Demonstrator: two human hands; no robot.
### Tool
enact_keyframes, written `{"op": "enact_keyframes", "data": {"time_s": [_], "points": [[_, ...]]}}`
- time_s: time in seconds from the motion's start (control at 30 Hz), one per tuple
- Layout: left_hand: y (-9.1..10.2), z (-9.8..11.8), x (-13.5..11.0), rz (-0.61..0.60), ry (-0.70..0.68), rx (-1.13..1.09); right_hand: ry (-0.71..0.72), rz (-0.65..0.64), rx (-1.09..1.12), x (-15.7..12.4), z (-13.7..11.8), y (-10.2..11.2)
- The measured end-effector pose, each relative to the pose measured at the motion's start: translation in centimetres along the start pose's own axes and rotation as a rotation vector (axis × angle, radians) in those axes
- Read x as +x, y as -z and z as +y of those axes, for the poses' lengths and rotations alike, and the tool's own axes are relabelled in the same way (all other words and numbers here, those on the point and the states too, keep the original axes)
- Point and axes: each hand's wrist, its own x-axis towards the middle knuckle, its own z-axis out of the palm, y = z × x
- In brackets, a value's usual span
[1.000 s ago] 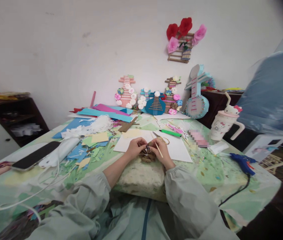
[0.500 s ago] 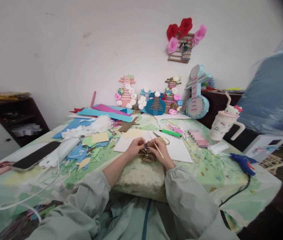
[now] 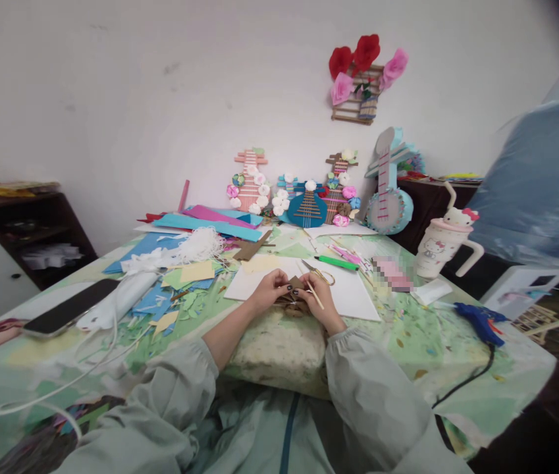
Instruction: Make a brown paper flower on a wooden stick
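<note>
My left hand (image 3: 270, 294) pinches the left side of a small brown paper piece (image 3: 297, 283) with thumb and fingertips. On its other side my right hand (image 3: 322, 309) grips the same paper, and a thin pale stick (image 3: 316, 296) lies across the fingers of that hand. Below the fingertips, more folded brown paper (image 3: 295, 309) shows in part; the hands cover the rest. Both hands are above the front of a white board (image 3: 358, 299), where gold-handled scissors (image 3: 326, 275) and a green pen (image 3: 338, 263) lie just beyond.
Paper scraps (image 3: 190, 303), a white power strip (image 3: 121, 299) with its cable and a black phone (image 3: 72, 308) lie at left. A blue glue gun (image 3: 481, 322) and a handled cup (image 3: 444, 247) are at right. Paper instruments (image 3: 307, 207) stand along the wall.
The brown paper between my fingertips now stands up flat, its corner pointing away from me. My two hands have come slightly closer together, and the folded brown paper below is more covered.
</note>
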Motion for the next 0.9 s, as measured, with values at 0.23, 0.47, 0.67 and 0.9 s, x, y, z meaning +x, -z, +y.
{"op": "enact_keyframes", "data": {"time_s": [0.23, 0.47, 0.67, 0.9], "points": [[-0.12, 0.04, -0.3, -0.032, 0.096, -0.077, -0.009, 0.044, -0.015, 0.16, 0.09, 0.14], [0.03, 0.21, -0.09, 0.087, 0.086, -0.096, -0.021, -0.034, 0.064, 0.09, -0.03, -0.09], [0.25, 0.51, -0.03, 0.164, 0.08, -0.059, -0.044, 0.012, 0.091, 0.08, -0.31, -0.06], [0.25, 0.72, -0.05, 0.162, 0.019, 0.036, -0.016, 0.007, 0.095, 0.01, -0.05, -0.04]]}}
